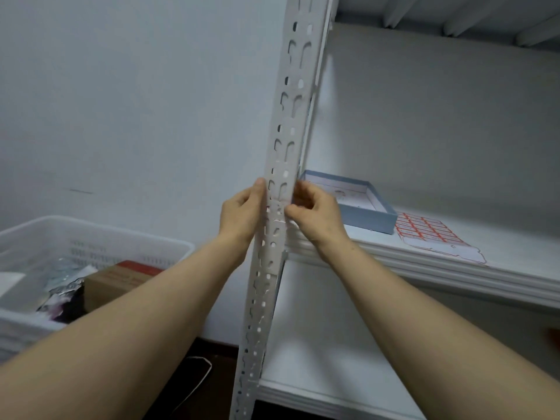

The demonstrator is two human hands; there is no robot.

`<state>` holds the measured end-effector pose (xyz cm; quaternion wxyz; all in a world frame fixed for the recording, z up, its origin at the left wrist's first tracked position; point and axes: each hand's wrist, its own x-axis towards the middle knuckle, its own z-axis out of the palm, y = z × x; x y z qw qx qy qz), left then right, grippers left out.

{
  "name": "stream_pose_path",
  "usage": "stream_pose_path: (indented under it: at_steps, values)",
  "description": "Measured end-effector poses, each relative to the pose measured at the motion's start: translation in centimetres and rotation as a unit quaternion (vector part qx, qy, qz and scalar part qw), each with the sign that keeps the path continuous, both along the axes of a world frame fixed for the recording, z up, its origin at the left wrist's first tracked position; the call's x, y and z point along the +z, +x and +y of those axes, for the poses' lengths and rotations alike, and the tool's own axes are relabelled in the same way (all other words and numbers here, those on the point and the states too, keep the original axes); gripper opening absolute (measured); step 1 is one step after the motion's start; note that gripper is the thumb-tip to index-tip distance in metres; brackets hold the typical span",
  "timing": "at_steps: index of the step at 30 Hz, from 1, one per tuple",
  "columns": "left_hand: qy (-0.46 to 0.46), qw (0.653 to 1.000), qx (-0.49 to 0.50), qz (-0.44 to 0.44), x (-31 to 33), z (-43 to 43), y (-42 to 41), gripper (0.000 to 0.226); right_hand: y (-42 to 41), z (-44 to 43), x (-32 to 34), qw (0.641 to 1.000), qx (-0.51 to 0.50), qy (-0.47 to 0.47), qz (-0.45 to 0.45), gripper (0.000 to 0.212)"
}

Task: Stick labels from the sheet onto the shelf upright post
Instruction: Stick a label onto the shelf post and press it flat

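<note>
**Label pressed to post, 2 hands at work**

The left hand [242, 215] held the post [283, 125] from its left edge. Its thumb lay straight up along the metal and its other fingers were hidden behind. The right hand [316, 215] met the right edge with fingers curled and the thumb pressing a white label [275, 204] on the post's face, between the 2 hands. Whether the label was fully down could not be told. The sheet [430, 233], carrying rows of red-bordered labels, lay near the front edge of the shelf [454, 274], just right of a blue box [368, 218].

The label seemed to cover punched slots, so a hard thumb press there could dimple or tear it. White paper on white metal would hide a skewed placement. Any part folded round the post's edge might lift. A forearm swinging back could sweep the sheet off the front edge.
</note>
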<state>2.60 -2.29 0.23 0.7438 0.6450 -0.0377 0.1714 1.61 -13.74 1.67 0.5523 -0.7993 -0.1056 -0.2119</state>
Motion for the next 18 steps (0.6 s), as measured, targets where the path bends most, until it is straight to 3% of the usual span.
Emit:
stream_pose_path:
  at_steps: [11, 18]
  values:
    - [0.004, 0.997, -0.080, -0.011, -0.3, 1.4, 1.0, 0.037, 0.2, 1.3, -0.9, 0.996, -0.060, -0.030, -0.056, 0.025]
    - [0.002, 0.997, -0.079, -0.014, -0.7, 1.6, 1.4, 0.044, 0.8, 2.2, -1.2, 0.993, -0.098, -0.027, -0.066, 0.034]
